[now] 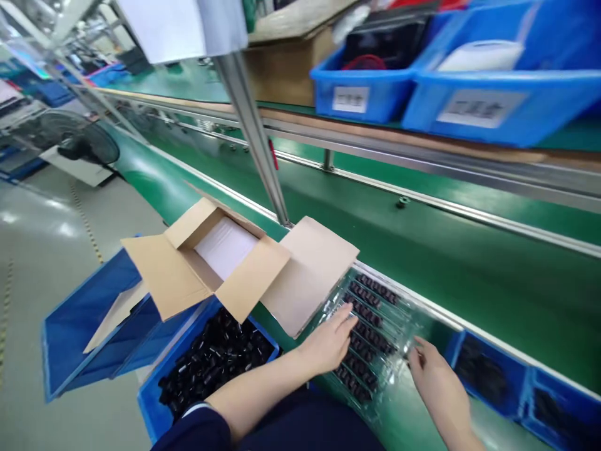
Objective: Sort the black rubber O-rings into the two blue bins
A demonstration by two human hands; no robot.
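Observation:
A clear plastic tray (399,322) lies on the green bench, with rows of small dark parts (364,347) in its slots; bare slots show on its right side. My left hand (331,341) rests over the tray's left part with its fingers stretched out, the fingertips at the dark parts. At the tray's right edge is my right hand (439,385), its fingers curled together. Whether it pinches the tray's rim or a small part is hidden.
An open cardboard box (164,275) with white sheets stands left, beside a cardboard sheet (312,269). A blue bin (153,401) of black parts sits below it. Small blue bins (521,388) lie right. A metal post (253,131) and a shelf with blue bins (479,119) rise behind.

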